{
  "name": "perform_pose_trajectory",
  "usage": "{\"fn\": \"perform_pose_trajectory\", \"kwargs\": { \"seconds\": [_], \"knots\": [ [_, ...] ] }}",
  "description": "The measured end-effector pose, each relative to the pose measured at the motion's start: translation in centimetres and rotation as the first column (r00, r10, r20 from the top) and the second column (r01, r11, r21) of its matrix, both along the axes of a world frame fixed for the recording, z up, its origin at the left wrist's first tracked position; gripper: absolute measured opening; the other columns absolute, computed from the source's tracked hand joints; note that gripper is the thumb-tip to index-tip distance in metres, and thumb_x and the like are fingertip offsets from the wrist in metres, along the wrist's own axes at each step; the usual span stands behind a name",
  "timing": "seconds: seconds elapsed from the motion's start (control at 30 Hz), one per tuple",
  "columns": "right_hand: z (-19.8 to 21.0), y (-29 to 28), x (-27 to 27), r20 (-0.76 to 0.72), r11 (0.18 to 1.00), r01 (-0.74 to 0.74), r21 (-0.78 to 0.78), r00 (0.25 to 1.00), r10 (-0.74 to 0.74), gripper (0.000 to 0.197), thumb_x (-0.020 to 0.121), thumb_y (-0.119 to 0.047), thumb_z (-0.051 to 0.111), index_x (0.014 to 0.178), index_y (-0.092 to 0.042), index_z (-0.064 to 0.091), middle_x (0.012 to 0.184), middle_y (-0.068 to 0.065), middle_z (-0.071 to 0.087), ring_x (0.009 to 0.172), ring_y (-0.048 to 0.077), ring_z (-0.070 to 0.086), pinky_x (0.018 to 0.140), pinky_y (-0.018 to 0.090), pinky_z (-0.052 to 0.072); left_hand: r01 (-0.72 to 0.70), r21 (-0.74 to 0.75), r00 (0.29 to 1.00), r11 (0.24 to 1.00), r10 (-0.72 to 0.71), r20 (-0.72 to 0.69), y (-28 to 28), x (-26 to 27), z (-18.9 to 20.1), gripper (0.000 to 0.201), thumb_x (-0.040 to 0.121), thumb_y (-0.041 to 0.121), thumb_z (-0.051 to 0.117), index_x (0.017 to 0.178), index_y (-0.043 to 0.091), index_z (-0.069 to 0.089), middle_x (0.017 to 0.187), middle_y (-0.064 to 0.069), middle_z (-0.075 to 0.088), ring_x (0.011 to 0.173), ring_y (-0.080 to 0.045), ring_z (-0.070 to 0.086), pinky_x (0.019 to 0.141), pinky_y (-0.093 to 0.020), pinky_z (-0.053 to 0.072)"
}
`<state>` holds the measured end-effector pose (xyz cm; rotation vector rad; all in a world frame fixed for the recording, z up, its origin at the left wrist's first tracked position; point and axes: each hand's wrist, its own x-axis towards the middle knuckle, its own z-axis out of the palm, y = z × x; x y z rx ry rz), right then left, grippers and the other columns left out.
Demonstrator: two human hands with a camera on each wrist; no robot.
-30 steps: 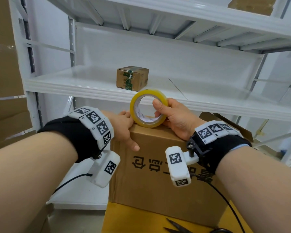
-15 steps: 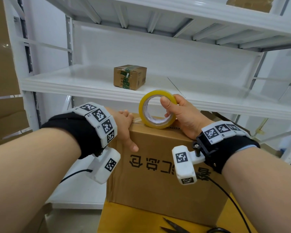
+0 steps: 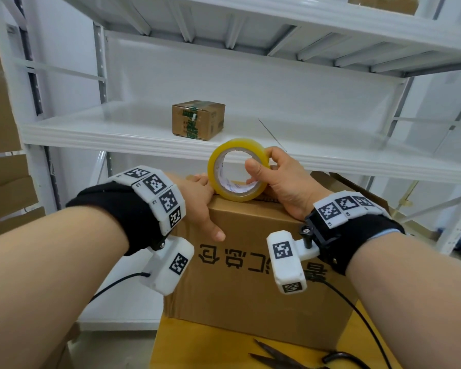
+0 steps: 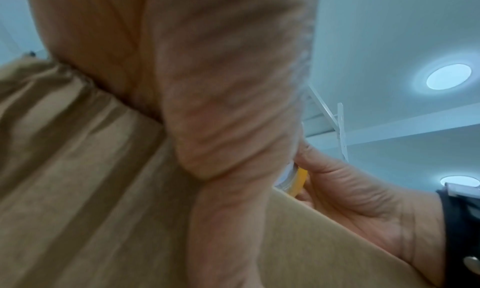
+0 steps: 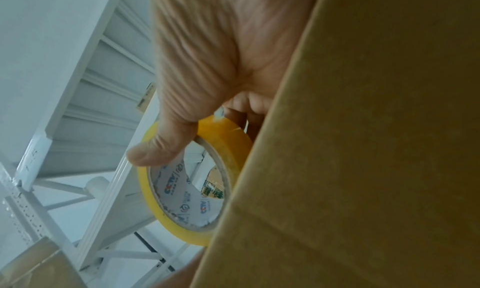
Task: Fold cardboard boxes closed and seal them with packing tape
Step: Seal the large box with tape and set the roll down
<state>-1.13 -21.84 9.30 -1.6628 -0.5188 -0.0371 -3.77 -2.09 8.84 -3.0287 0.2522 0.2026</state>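
Observation:
A closed brown cardboard box (image 3: 250,283) with black print stands on a yellow table (image 3: 192,347). My left hand (image 3: 205,209) rests on the box's top left edge, fingers over the top and thumb down the front face. On the top stands a yellow packing tape roll (image 3: 237,169), on edge. My right hand (image 3: 262,163) pinches it, thumb inside the core and fingers over the rim. The right wrist view shows the roll (image 5: 228,144) and the thumb (image 5: 155,152) beside the box wall (image 5: 363,169). The left wrist view shows my palm (image 4: 221,128) on the box (image 4: 78,169). The tape's loose end is hidden.
Dark scissors (image 3: 277,359) lie on the table in front of the box. A white shelf (image 3: 117,134) behind carries a small taped box (image 3: 197,119). Flat cardboard (image 3: 0,182) leans at the left. Wrist camera cables hang near the box front.
The tape roll shifted slightly right along the box top, then came back against my left fingers. My left hand has stayed on the box edge.

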Motion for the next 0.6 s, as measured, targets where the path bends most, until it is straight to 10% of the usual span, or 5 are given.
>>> {"fn": "perform_pose_trajectory", "kwargs": {
  "seconds": [0.27, 0.6],
  "knots": [
    [0.4, -2.0, 0.2, -0.022, 0.989, 0.1, 0.107, 0.995, -0.098, 0.048, 0.066, -0.051, 0.081, 0.101, -0.021, 0.067, 0.071, -0.006, 0.056, 0.075, 0.02, 0.052, 0.077, 0.041, 0.047, 0.004, 0.04, 1.0, 0.999, -0.005, 0.028, -0.2, -0.7, 0.2, 0.124, 0.068, 0.074, 0.067, 0.155, 0.013, 0.004, 0.161, -0.008, 0.011, 0.148, -0.026, 0.014, 0.121, -0.047, 0.018],
    [0.0, -2.3, 0.0, -0.094, 0.999, 0.039, -0.012, 0.995, -0.04, 0.066, 0.065, -0.049, 0.082, 0.114, -0.013, 0.058, 0.089, 0.007, 0.061, 0.084, 0.021, 0.059, 0.08, 0.034, 0.05, 0.023, 0.093, 1.0, 0.995, -0.025, 0.019, -2.1, -0.1, 0.3, 0.131, 0.062, 0.084, 0.062, 0.157, 0.018, 0.0, 0.164, -0.006, 0.005, 0.15, -0.025, 0.011, 0.121, -0.048, 0.018]
  ]
}}
